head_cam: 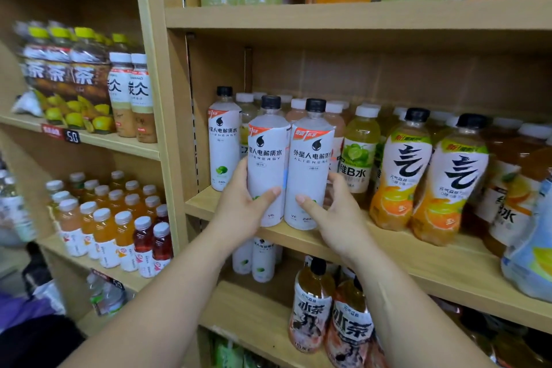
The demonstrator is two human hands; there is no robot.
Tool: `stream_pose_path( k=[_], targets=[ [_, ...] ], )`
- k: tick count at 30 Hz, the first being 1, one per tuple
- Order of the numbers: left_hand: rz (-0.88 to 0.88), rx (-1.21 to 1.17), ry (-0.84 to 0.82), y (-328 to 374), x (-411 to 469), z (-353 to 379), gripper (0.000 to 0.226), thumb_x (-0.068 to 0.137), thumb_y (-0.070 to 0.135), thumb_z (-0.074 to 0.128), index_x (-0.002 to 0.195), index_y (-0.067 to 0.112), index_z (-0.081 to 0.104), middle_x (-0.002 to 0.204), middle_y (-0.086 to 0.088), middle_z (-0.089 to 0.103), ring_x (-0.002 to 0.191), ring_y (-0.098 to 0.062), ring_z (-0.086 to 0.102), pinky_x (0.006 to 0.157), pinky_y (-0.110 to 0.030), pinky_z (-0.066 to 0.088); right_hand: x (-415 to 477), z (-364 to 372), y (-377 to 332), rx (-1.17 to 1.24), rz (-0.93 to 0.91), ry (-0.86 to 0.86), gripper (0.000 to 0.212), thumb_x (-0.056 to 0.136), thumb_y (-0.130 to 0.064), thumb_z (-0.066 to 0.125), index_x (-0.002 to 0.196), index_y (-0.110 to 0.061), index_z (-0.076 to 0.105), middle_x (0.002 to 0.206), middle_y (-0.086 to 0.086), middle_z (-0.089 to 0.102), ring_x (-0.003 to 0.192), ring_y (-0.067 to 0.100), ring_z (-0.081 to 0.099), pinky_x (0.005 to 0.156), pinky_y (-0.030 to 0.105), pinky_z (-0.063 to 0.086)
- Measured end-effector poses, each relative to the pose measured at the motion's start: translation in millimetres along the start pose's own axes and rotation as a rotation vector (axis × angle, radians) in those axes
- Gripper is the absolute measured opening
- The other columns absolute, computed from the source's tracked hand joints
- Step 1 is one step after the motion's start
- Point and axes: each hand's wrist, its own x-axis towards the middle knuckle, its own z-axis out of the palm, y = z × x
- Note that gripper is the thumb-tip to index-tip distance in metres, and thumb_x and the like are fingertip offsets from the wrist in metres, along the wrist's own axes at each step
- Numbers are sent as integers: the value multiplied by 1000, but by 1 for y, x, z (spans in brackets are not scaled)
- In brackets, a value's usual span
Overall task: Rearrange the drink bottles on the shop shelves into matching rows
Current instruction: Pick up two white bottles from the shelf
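With the left hand [242, 206] curled round the left electrolyte-water bottle [265, 158] and the right hand [336, 212] round the right electrolyte-water bottle [310, 164], both at the shelf [433, 263] edge, a hasty shove could topple the orange drink bottles [400, 176] just right of the fingers.

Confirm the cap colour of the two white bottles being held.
Black caps on both white bottles, per the head view.
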Motion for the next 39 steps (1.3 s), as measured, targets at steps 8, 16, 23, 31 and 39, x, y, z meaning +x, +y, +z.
stream_pose_path(
  k=[8,16,23,31,39],
  targets=[
    [83,-1,97,6,-46,-22,57,91,13,75,136,38,51,127,29,65,119,7,61,97,-27,57,-24,8,-6,-54,-210,-17,62,77,-53,79,133,-49,52,129,-26,65,115,1,63,94,43,57],
    [15,30,173,-16,-84,-71,57,89,18,77,135,41,52,123,27,66,115,2,63,89,-29,58,-75,34,-8,20,-165,-46,70,77,-40,87,139,-41,55,126,-32,66,115,-4,64,92,34,57],
    [-106,78,145,-88,-121,-109,61,90,11,76,131,45,48,121,34,62,112,13,58,86,-23,53,-130,85,44,-66,-1,-68,69,59,-35,96,116,-49,59,108,-36,69,96,-3,69,75,19,58],
    [-275,102,63,-188,-133,-118,64,88,8,78,124,49,45,111,36,64,107,9,62,87,-27,54,-159,147,132,-57,261,-30,74,68,-39,92,132,-47,55,119,-40,66,112,-11,64,94,29,59],
    [-196,194,-93,-247,-105,-82,69,86,24,77,141,42,40,135,25,56,124,5,55,100,-29,48,-118,173,184,-120,302,17,74,80,-30,88,143,-36,52,128,-26,68,118,-9,61,97,24,54]
  ],
)
